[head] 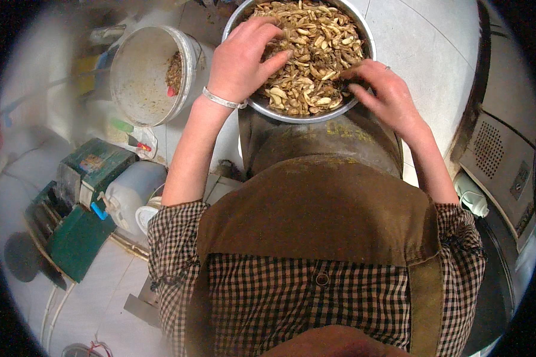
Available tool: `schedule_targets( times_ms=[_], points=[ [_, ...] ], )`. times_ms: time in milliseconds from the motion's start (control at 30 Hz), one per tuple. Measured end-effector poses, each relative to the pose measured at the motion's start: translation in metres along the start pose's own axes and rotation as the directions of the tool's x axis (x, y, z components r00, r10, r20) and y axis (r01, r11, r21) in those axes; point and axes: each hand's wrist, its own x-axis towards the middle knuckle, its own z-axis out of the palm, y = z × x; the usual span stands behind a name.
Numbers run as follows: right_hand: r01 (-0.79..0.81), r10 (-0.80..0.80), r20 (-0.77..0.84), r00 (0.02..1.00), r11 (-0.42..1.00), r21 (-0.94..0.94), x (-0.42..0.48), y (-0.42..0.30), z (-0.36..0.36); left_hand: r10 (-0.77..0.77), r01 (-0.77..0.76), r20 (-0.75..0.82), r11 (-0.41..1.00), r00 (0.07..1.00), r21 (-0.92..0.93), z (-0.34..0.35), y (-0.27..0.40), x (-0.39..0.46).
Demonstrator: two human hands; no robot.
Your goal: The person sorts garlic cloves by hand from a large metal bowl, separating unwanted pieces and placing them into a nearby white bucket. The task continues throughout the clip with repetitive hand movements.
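Observation:
A round metal basin (366,42) stands before me, heaped with small, elongated yellow-brown pieces (308,67) that look like dried plant matter. My left hand (248,58), with a pale bracelet at the wrist, reaches over the basin's left rim. Its thumb lies apart from the fingers, and the fingertips touch the heap. At the right rim, my right hand (386,91) wears a ring and dips its fingertips among darker pieces. Thumb and fingers are apart there, but shadow and blur hide whether a piece is between them. The basin's far edge is cut off.
Left of the basin is a white plastic bucket (138,76) with some brown bits (174,73) and a red object inside. Further down stand a green box (98,160) and a translucent jug (136,192) with a blue tap. A perforated metal panel (489,145) borders the right side.

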Motion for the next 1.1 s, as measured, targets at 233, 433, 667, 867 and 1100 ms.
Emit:
schedule_targets(
  times_ms=[233,433,667,867,1100],
  points=[
    [0.228,-0.189,0.150,0.970,0.921,-0.314,0.005,-0.012,0.004,-0.082,0.082,-0.008,0.997,0.997,-0.012,-0.006,0.004,0.001],
    [0.081,-0.070,0.067,0.995,0.980,-0.184,0.002,-0.006,0.005,0.022,-0.015,-0.052,0.992,0.998,0.127,-0.006,0.016,0.004],
    [-0.352,0.340,0.146,0.929,0.692,0.630,0.008,0.004,-0.004,0.256,-0.266,0.079,0.951,0.963,0.155,0.025,0.034,0.010],
    [-0.407,0.434,0.211,0.876,0.428,0.807,0.005,0.008,-0.001,0.239,-0.288,0.255,0.941,0.937,0.177,0.035,0.032,0.016],
    [-0.372,0.415,0.248,0.876,0.250,0.894,0.007,0.001,-0.002,-0.225,0.258,0.147,0.928,0.963,-0.269,0.007,0.035,0.016]
  ],
)
